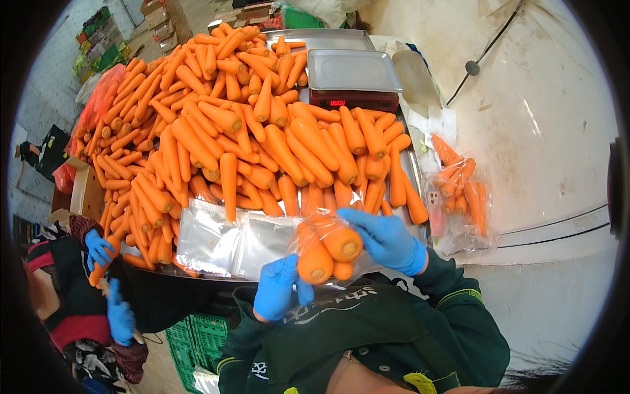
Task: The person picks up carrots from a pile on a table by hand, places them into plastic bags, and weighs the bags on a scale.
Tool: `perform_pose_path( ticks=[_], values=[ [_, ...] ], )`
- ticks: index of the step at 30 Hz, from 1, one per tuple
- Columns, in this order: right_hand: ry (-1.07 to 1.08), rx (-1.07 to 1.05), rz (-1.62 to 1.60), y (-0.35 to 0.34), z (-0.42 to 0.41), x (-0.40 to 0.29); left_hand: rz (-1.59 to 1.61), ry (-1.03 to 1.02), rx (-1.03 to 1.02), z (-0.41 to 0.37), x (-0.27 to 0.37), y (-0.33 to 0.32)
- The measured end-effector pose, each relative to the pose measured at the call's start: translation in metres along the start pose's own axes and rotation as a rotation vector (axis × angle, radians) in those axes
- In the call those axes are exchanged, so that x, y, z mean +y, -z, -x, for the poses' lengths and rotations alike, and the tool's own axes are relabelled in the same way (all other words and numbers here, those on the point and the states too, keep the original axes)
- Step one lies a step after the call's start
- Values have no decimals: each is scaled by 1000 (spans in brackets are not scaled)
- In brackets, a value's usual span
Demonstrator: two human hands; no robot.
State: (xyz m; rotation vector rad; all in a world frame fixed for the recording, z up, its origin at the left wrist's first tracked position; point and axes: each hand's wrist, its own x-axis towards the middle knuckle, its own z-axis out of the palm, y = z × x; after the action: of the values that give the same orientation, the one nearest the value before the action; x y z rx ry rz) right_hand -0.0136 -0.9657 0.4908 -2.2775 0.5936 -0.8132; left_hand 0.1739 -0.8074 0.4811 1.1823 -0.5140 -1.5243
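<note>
Between my two blue-gloved hands is a clear plastic bag of carrots (322,246), thick ends towards me. My left hand (279,290) grips the bag's lower left side. My right hand (386,241) lies along its upper right side, fingers extended against the plastic. Beneath and left of the bag, flat clear plastic bags (211,241) lie at the near edge of the metal table. A large heap of loose carrots (236,128) spreads beyond them. At the back right stands a digital scale (354,71) with a metal pan holding nothing and a lit red display.
Bagged carrots (462,189) lie at the right beside a power strip (434,199). At the left, a co-worker's gloved hands (106,256) hold a carrot. A cardboard box (86,192) and red plastic bag (101,101) flank the heap. Green crates (197,344) stand below the table.
</note>
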Motion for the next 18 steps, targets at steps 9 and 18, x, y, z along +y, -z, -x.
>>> perform_pose_path(
  ticks=[9,18],
  values=[
    [-49,45,212,50,-15,-11,-83,21,28,-19,46,-30],
    [-415,417,-210,110,-17,-18,-93,-156,-291,-46,74,-57]
  ],
)
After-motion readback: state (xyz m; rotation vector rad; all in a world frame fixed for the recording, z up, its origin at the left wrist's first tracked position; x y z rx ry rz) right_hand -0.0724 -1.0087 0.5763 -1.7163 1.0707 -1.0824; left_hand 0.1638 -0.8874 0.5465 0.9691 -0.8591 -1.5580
